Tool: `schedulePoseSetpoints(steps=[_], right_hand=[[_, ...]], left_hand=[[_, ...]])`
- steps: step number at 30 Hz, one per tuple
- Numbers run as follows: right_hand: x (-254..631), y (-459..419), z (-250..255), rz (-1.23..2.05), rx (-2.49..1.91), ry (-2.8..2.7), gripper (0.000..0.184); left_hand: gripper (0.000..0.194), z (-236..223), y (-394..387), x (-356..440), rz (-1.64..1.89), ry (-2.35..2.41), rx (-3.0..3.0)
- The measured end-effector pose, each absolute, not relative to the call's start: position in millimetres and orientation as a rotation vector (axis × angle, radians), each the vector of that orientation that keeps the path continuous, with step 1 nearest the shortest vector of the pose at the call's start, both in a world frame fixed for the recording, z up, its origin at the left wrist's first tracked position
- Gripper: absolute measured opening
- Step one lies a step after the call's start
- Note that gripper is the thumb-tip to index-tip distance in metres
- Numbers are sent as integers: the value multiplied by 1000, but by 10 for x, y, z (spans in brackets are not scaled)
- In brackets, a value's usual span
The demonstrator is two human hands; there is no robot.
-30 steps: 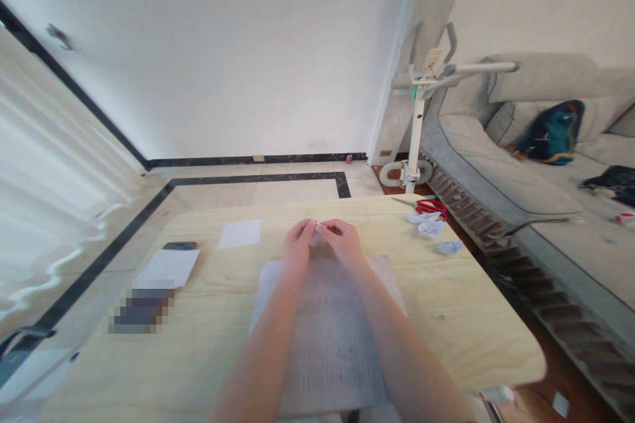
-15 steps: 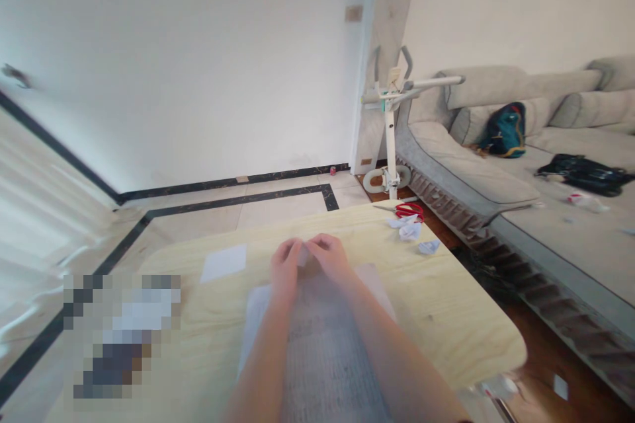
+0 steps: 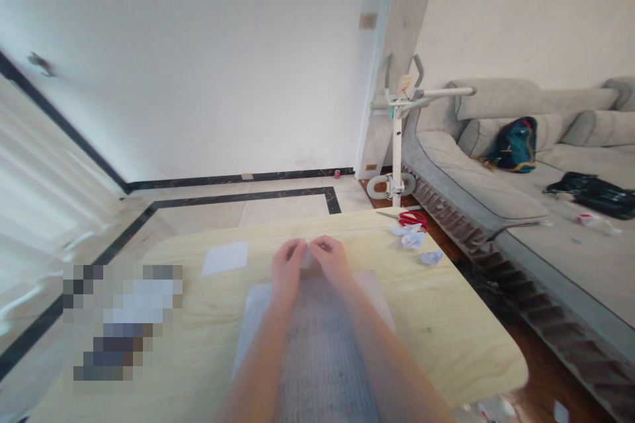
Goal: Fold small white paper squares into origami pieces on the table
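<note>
Both hands meet above the far edge of a printed sheet (image 3: pixel 322 350) on the wooden table. A small piece of white paper (image 3: pixel 306 259) is pinched between them, mostly hidden by the fingers. My left hand (image 3: pixel 286 266) is closed on its left side, thumb and fingertips together. On the other side my right hand (image 3: pixel 331 259) grips the same paper, its fingertips almost touching the left ones. How the paper is folded cannot be made out. To the left of my hands a white square of paper (image 3: pixel 225 259) lies flat.
Red-handled scissors (image 3: pixel 413 219) lie at the table's far right corner, beside crumpled or folded white papers (image 3: pixel 411 238) and another folded piece (image 3: pixel 431 257). Pixelation blurs items at the left. Beyond the table (image 3: pixel 456 337) stand white exercise equipment (image 3: pixel 397 152) and a grey sofa (image 3: pixel 476 192).
The camera view swung right, then slightly back, shifting the whole scene. Both hands stay together on the small paper, with only slight finger movement visible.
</note>
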State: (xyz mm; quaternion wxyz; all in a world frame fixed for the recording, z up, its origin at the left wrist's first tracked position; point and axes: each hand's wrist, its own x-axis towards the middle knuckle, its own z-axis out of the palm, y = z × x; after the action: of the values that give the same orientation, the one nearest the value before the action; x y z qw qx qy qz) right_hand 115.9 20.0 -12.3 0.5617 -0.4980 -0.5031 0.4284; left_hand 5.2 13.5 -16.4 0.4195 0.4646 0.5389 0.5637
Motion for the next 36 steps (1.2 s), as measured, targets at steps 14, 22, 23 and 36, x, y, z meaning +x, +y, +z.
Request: schedulePoseSetpoints(steps=[14,22,23,36], right_hand=[[1190,204,-84,1001,-1217,-1147,11],[1191,221,-129,998,-1188,-1150,10],[1192,224,-131,995,-1192,-1151,10],[1202,238,-140,980,-1196,-1149,11]], left_hand=[[22,-128,93,110,1415,1318,1378],[20,-129,56,91,1401,1324,1498],[20,-132,56,92,1396,1326,1510],[22,-98,65,111,1411,1316,1404]])
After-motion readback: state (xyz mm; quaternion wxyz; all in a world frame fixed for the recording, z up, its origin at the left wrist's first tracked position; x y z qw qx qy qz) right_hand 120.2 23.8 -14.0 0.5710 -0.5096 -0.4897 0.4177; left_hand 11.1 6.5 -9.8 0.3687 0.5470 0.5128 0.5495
